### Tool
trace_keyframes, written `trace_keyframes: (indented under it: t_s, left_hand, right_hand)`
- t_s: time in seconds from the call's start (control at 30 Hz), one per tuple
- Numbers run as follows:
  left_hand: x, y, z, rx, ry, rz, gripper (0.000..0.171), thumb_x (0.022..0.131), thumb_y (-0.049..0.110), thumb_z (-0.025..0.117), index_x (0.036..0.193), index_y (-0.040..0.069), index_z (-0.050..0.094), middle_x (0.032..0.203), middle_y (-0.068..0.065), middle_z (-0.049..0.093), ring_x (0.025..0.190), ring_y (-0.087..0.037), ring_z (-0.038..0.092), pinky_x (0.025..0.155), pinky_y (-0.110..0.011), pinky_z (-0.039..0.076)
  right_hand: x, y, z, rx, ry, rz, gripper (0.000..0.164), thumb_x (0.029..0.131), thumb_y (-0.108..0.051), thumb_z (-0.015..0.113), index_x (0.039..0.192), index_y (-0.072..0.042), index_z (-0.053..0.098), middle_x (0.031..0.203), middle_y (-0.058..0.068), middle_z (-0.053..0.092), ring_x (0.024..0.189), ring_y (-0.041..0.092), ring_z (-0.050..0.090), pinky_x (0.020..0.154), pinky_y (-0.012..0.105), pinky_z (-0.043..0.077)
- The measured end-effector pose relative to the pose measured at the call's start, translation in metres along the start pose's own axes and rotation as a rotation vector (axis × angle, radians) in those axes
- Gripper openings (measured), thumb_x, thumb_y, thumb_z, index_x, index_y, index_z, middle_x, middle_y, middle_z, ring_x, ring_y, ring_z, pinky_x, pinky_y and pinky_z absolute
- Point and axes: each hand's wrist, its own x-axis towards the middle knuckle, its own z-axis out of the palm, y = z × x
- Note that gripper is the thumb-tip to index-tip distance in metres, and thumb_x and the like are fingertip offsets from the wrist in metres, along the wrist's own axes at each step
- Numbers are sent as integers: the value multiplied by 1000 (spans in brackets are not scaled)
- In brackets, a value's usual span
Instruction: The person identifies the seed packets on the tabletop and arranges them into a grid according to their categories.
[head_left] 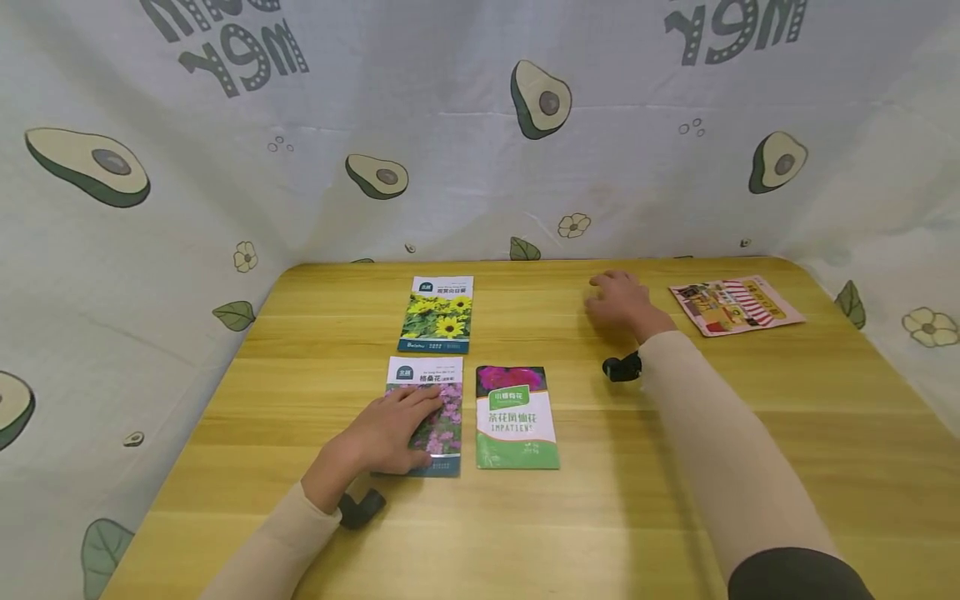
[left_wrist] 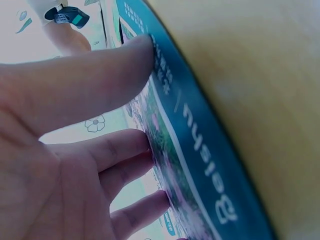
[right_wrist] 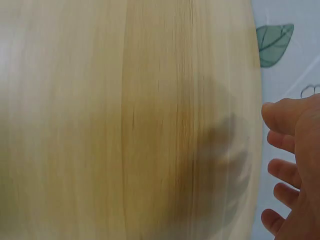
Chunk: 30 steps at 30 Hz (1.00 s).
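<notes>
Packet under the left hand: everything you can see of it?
The packet looks thin, of paper or film: white top with dark logo and lettering, pink-purple flower photo, blue band at the bottom reading "Beishu". It lies face up on the table, with the yellow-flower packet beyond it and the impatiens packet to its right. The left hand rests on it, covering part of the photo.

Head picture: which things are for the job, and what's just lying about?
Probably for the job:
pink-flower packet, touched by the left grip
yellow-flower packet and Impatiens packet, close by
maybe the striped packet, nearest the empty right grip

Just there:
avocado cloth
wooden table
</notes>
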Motion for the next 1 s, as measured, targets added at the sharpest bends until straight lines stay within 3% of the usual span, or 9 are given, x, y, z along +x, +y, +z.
trace_keyframes:
  t_s: [0.33, 0.57, 0.73, 0.87, 1.0]
  left_hand:
    - [1, 0, 4, -6, 4, -2, 74, 83, 32, 76, 148, 14, 46, 159, -2, 39, 145, -34, 36, 115, -58, 35]
    - [1, -1, 4, 0, 13, -7, 74, 82, 31, 76, 148, 14, 46, 158, -2, 40, 145, -33, 37, 115, -57, 35]
    - [0, -1, 2, 3, 16, -6, 74, 82, 31, 77, 148, 13, 46, 158, -2, 40, 145, -34, 37, 116, -57, 34]
    - [0, 0, 1, 1, 11, -11, 74, 83, 31, 77, 148, 14, 46, 159, -2, 40, 145, -33, 36, 116, -57, 34]
    - [-1, 1, 0, -8, 7, -21, 74, 83, 31, 77, 148, 14, 46, 159, -1, 39, 145, -33, 36, 115, -58, 34]
  right_hand:
    - [-23, 56, -7, 16, 100, 95, 55, 101, -27, 34, 144, 7, 41, 151, 38, 26, 138, 61, 15, 110, 77, 12]
    - [-33, 90, -13, 33, 227, 162, 55, 100, -25, 33, 139, 12, 44, 144, 43, 31, 130, 64, 23, 106, 74, 22]
    - [-39, 109, -17, 48, 295, 261, 54, 98, -23, 35, 137, 13, 44, 142, 44, 30, 128, 63, 26, 105, 72, 25]
    - [-44, 128, -22, 114, 261, 350, 65, 98, -29, 40, 145, 15, 31, 146, 47, 18, 133, 64, 17, 107, 72, 23]
    - [-48, 142, -28, 127, 203, 368, 74, 99, -35, 38, 146, 19, 20, 145, 52, 8, 131, 68, 12, 105, 73, 23]
